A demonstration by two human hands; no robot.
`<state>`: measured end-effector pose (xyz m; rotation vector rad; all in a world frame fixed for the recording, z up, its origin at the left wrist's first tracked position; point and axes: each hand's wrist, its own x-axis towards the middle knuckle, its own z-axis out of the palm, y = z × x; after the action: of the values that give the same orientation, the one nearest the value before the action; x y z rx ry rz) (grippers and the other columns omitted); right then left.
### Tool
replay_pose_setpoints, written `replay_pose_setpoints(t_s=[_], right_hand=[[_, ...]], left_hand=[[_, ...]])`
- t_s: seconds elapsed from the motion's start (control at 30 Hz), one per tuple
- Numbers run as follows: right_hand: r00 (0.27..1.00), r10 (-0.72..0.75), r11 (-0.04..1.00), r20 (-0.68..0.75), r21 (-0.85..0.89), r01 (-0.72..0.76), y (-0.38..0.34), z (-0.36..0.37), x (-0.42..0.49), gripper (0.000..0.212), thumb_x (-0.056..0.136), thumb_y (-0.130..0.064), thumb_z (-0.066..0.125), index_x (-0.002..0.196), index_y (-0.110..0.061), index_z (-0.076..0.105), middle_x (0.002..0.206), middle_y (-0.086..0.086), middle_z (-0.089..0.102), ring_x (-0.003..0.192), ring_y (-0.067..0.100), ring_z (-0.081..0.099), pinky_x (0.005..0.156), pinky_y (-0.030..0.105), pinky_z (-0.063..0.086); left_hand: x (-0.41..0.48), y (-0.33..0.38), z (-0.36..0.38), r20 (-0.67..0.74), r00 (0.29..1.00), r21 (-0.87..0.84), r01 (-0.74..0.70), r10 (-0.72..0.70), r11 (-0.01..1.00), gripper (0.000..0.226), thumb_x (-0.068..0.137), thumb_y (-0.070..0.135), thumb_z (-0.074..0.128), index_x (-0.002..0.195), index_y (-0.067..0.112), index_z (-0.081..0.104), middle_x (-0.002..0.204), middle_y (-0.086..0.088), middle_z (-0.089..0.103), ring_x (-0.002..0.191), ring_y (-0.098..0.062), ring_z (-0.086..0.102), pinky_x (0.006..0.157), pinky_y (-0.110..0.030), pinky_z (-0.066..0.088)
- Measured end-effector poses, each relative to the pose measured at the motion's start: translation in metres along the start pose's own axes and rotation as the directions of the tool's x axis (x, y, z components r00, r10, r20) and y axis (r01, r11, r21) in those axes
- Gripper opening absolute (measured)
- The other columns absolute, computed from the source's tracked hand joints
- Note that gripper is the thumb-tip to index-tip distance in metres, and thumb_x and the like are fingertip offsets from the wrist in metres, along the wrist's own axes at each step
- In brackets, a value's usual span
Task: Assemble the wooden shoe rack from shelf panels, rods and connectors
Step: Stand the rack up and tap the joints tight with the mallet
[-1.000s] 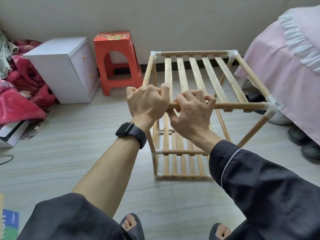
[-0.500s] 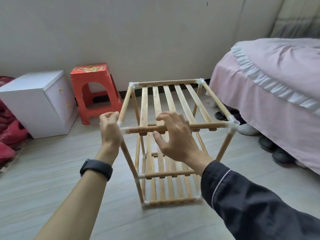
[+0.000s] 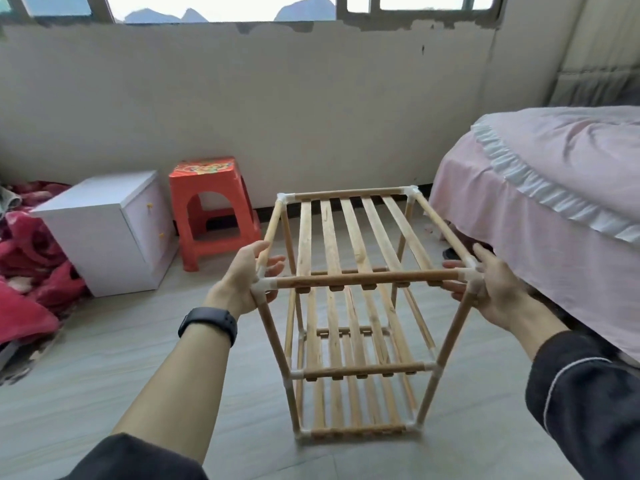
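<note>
Both hands bracket the near top corners of the wooden shoe rack [image 3: 329, 237]: the left hand [image 3: 242, 278] cups the white corner connector [image 3: 263, 287], its thumb on one side of the side rod and its fingers on the other. The right hand [image 3: 498, 289] lies flat against the opposite corner with its fingers stretched along the front rod [image 3: 363, 279]. Neither hand is clenched; the fingers are largely straight and press against the frame instead of wrapping it.

The rack stands upright on the tiled floor [image 3: 104, 375], all three slatted shelves in place, between an orange stool [image 3: 207, 209] and a pink-covered bed [image 3: 554, 202], with a white cabinet [image 3: 104, 230] further left. The assembly looks all but complete.

The risk now lies in the joints. If the connectors are only pushed on, lifting or dragging the rack by its top corners could pull an upright rod free and let a shelf drop. An uneven squeeze from the two sides could twist the tall, narrow frame out of square, and with so light a hold a sudden shift could tip it towards the bed just beside it.
</note>
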<state>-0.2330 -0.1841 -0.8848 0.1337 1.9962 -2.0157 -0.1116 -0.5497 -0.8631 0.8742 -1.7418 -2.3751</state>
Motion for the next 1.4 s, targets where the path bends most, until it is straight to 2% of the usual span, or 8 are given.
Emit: replay_pose_setpoints(t_s=[0.1,0.2,0.37,0.73,0.93,1.03,1.17,1.4], right_hand=[[0.997,-0.029,0.999,0.072,-0.016,0.03,0.004,0.0,0.006,0.067,0.103,-0.056,0.034,0.107,-0.001,0.072,0.095,0.019,0.075,0.074,0.024,0.063,0.077,0.038,0.047],[0.994,-0.099,0.994,-0.037,0.037,0.1,0.001,0.007,0.012,0.049,0.105,-0.046,0.039,0.091,-0.005,0.061,0.068,0.007,0.058,0.05,0.014,0.046,0.057,0.031,0.041],[0.982,-0.174,0.985,-0.073,0.012,0.175,0.006,0.015,0.019,0.037,0.106,-0.041,0.038,0.08,-0.016,0.049,0.047,-0.005,0.039,0.042,0.013,0.035,0.055,0.032,0.036],[0.983,-0.181,0.983,-0.035,0.026,0.182,0.011,0.011,0.023,0.039,0.105,-0.046,0.037,0.081,-0.017,0.049,0.048,-0.007,0.041,0.043,0.01,0.037,0.055,0.029,0.036],[0.987,-0.144,0.989,-0.066,0.019,0.145,0.011,0.009,0.016,0.056,0.106,-0.056,0.026,0.096,-0.013,0.06,0.077,0.005,0.059,0.063,0.015,0.054,0.068,0.034,0.045],[0.976,-0.173,0.985,-0.134,-0.02,0.172,0.007,0.014,0.015,0.048,0.107,-0.048,0.034,0.1,-0.011,0.063,0.088,0.007,0.06,0.069,0.016,0.056,0.068,0.034,0.049],[0.978,-0.188,0.982,-0.085,-0.011,0.188,-0.003,0.018,0.019,0.042,0.109,-0.038,0.035,0.106,-0.007,0.063,0.081,0.006,0.061,0.065,0.015,0.054,0.064,0.03,0.049],[0.985,-0.172,0.979,0.028,-0.109,0.174,-0.008,0.019,0.032,0.045,0.11,-0.04,0.03,0.116,-0.006,0.057,0.075,0.006,0.049,0.06,0.014,0.048,0.06,0.03,0.047]], left_hand=[[0.01,0.004,0.0,-0.038,0.999,0.05,0.013,-0.011,0.999,0.033,0.096,0.046,0.054,0.099,0.014,0.061,0.058,0.008,0.051,0.045,-0.008,0.049,0.046,-0.023,0.043],[0.019,0.001,0.007,-0.082,0.996,0.148,-0.03,0.042,0.989,0.024,0.1,0.041,0.053,0.091,0.02,0.053,0.05,0.012,0.042,0.039,-0.005,0.038,0.039,-0.022,0.037],[0.028,0.0,0.017,-0.145,0.987,0.201,-0.042,0.073,0.979,0.023,0.103,0.038,0.05,0.089,0.02,0.05,0.047,0.011,0.04,0.038,-0.006,0.036,0.041,-0.023,0.037],[0.027,-0.003,0.026,-0.209,0.966,0.333,-0.074,0.15,0.94,0.025,0.103,0.04,0.047,0.093,0.017,0.053,0.065,0.004,0.045,0.055,-0.013,0.041,0.054,-0.031,0.041],[0.02,-0.006,0.019,-0.125,0.987,0.115,-0.083,0.097,0.99,0.03,0.1,0.043,0.047,0.101,0.015,0.057,0.058,0.007,0.046,0.05,-0.009,0.042,0.052,-0.028,0.04],[0.015,-0.01,0.016,-0.108,0.986,0.049,-0.121,0.125,0.991,0.035,0.096,0.043,0.05,0.105,0.011,0.061,0.066,0.005,0.049,0.054,-0.01,0.044,0.055,-0.028,0.041],[0.016,-0.007,0.022,-0.179,0.966,0.248,-0.14,0.188,0.959,0.037,0.094,0.043,0.057,0.109,0.009,0.061,0.078,0.001,0.049,0.062,-0.013,0.044,0.058,-0.03,0.041],[0.037,-0.006,0.029,-0.3,0.9,0.6,-0.079,0.316,0.796,0.032,0.096,0.023,0.062,0.119,0.002,0.054,0.082,-0.009,0.054,0.059,-0.017,0.048,0.046,-0.028,0.04]])
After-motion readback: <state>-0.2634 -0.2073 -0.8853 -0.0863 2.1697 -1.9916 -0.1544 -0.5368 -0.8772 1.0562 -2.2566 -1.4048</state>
